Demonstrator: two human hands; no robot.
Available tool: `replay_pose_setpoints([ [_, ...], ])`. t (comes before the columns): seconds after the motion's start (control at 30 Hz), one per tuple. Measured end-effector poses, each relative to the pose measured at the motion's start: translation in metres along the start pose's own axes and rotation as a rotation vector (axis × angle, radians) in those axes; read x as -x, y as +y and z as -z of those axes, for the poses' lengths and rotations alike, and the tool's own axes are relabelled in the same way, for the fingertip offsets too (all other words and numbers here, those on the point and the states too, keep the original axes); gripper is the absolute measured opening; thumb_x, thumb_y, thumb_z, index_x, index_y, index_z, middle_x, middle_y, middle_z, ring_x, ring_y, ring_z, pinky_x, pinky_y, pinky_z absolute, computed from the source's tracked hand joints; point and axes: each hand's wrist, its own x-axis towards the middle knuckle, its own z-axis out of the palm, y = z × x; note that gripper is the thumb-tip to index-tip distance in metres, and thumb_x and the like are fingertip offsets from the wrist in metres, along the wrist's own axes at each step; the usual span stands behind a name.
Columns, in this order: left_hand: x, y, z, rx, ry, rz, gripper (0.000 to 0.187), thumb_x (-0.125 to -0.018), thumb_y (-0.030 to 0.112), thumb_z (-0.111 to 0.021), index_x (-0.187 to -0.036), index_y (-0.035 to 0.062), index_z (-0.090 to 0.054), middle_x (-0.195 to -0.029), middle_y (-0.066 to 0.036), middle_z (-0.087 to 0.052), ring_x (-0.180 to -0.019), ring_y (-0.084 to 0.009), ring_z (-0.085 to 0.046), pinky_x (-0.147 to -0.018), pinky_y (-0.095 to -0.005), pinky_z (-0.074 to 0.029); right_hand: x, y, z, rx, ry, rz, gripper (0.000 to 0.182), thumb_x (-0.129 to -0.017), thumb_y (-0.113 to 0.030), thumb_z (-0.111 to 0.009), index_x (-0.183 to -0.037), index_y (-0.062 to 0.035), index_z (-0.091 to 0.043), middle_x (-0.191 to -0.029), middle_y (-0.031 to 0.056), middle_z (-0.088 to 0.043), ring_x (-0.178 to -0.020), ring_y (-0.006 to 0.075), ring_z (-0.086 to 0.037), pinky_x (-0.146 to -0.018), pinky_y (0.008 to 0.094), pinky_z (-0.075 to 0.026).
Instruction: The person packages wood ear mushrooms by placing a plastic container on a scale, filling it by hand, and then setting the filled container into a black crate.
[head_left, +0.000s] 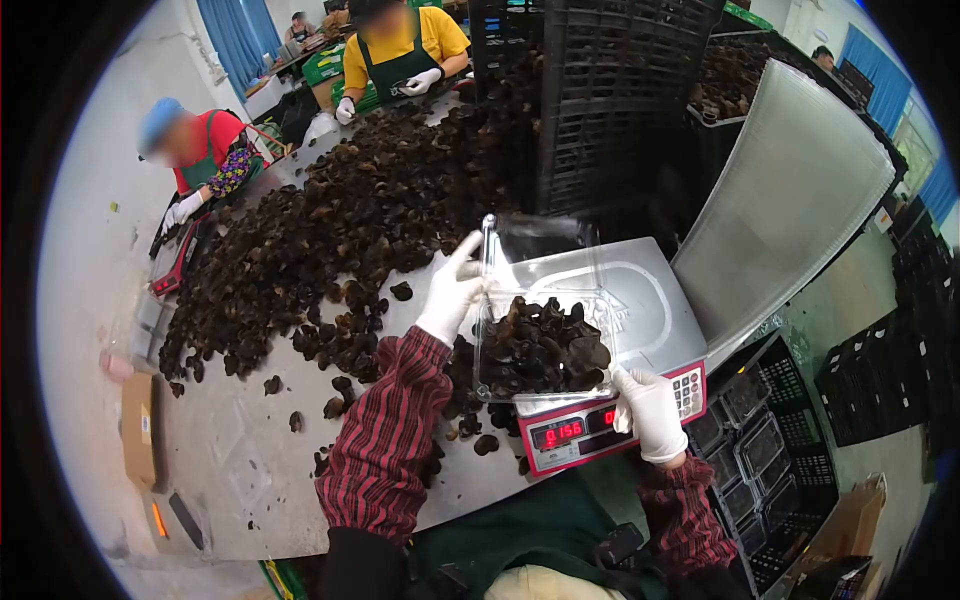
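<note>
A clear plastic clamshell box (482,345) full of dark wood ear mushrooms (545,345) is at the scale (655,335), overlapping the left part of its metal platform. Its transparent lid (545,240) stands raised at the far side. My left hand (455,290), in a white glove, grips the box at its left edge near the lid, thumb and fingers closed on the plastic. At the near right corner my gloved right hand (650,412) pinches the rim, partly covering the scale's red display panel. The lit digits at left read 0.156.
A large heap of wood ear mushrooms (350,205) covers much of the table (240,465). Black crates (600,110) stack behind the scale, beside a stack of clear trays (790,200). Filled boxes sit in a black crate (815,470) at right. Two co-workers (410,50) work across the table.
</note>
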Motion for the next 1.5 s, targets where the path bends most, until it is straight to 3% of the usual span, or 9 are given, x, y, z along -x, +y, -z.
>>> replay_pose_setpoints([
  [0.07,0.004,0.003,-0.003,0.333,0.063,-0.148,0.074,-0.09,0.014,-0.062,-0.15,0.0138,-0.02,-0.114,-0.007,-0.061,-0.097,-0.0128,-0.058,-0.086,-0.0258,-0.044,-0.004,0.007,0.003,-0.121,-0.071,0.025,0.045,-0.098,-0.037,-0.051,-0.076,0.0005,-0.06,-0.05,0.0059,-0.054,-0.038,0.0115,-0.049,-0.04,0.0231,-0.037],
  [0.17,0.044,0.015,0.017,-0.092,-0.066,-0.414,0.046,-0.096,0.038,-0.051,-0.129,0.0061,-0.056,-0.119,-0.01,-0.06,-0.111,-0.0189,-0.055,-0.093,-0.034,-0.044,-0.003,0.006,0.007,-0.199,-0.054,0.014,0.06,-0.099,-0.05,-0.039,-0.077,0.0007,-0.06,-0.05,0.0066,-0.054,-0.041,0.0129,-0.051,-0.042,0.0232,-0.038],
  [0.27,0.095,0.027,0.023,-0.527,-0.094,-0.56,0.066,-0.091,0.061,-0.045,-0.117,0.0038,-0.064,-0.128,-0.016,-0.054,-0.124,-0.0296,-0.047,-0.103,-0.0381,-0.036,-0.007,0.008,0.01,-0.193,-0.102,0.013,0.077,-0.095,-0.064,-0.025,-0.078,0.0017,-0.062,-0.049,0.0059,-0.052,-0.042,0.0132,-0.05,-0.044,0.0231,-0.039],
  [0.47,0.136,-0.01,0.055,-0.393,0.213,-0.09,0.024,-0.083,0.002,-0.064,-0.106,0.003,-0.068,-0.104,-0.004,-0.062,-0.087,-0.0109,-0.057,-0.077,-0.0237,-0.047,-0.002,-0.003,0.01,-0.013,0.148,0.134,0.053,-0.098,-0.044,-0.046,-0.079,0.0022,-0.063,-0.052,0.0052,-0.056,-0.043,0.0101,-0.052,-0.044,0.0225,-0.038],
  [0.73,0.148,-0.064,0.044,-1.086,-0.11,-0.247,0.048,-0.07,0.01,-0.073,-0.116,0.0175,-0.064,-0.12,-0.01,-0.055,-0.111,-0.0295,-0.053,-0.091,-0.0391,-0.046,-0.002,0.02,0.017,-0.102,0.181,0.111,0.036,-0.098,-0.03,-0.051,-0.083,0.0013,-0.062,-0.052,0.0018,-0.054,-0.041,0.0085,-0.049,-0.041,0.0205,-0.036],
  [1.03,0.118,-0.053,0.07,-0.011,0.137,0.046,0.021,-0.07,-0.007,-0.07,-0.088,0.0041,-0.071,-0.097,-0.004,-0.064,-0.08,-0.0104,-0.061,-0.072,-0.0245,-0.051,0.002,0.016,0.011,-0.141,0.186,0.129,0.035,-0.098,-0.026,-0.052,-0.077,0.0012,-0.061,-0.05,0.0031,-0.052,-0.039,0.0105,-0.048,-0.041,0.0215,-0.036],
  [1.23,0.075,0.068,-0.007,-0.403,-0.025,-0.574,0.029,-0.073,-0.008,-0.068,-0.099,0.0047,-0.07,-0.11,-0.007,-0.062,-0.099,-0.0189,-0.062,-0.085,-0.0284,-0.051,0.0,0.013,0.008,-0.093,0.182,0.135,0.034,-0.097,-0.028,-0.054,-0.077,-0.0016,-0.061,-0.05,0.0018,-0.053,-0.038,0.009,-0.049,-0.039,0.0199,-0.033],
  [1.37,0.046,0.062,-0.047,-0.711,-0.377,-0.672,0.035,-0.076,-0.004,-0.064,-0.107,0.0105,-0.067,-0.118,-0.009,-0.061,-0.108,-0.0278,-0.058,-0.091,-0.0332,-0.048,0.001,0.011,0.008,-0.085,0.158,0.129,0.031,-0.097,-0.024,-0.054,-0.081,0.0024,-0.061,-0.051,0.0025,-0.052,-0.041,0.0087,-0.049,-0.041,0.0213,-0.037],
  [1.5,0.044,0.074,-0.038,-0.536,-0.184,-0.656,0.026,-0.08,-0.002,-0.063,-0.102,0.0091,-0.07,-0.11,-0.009,-0.064,-0.098,-0.0238,-0.062,-0.086,-0.0318,-0.051,0.003,0.014,0.013,-0.108,0.145,0.113,0.032,-0.098,-0.024,-0.053,-0.082,0.0036,-0.062,-0.059,0.0046,-0.058,-0.042,0.0085,-0.05,-0.042,0.0214,-0.039],
])
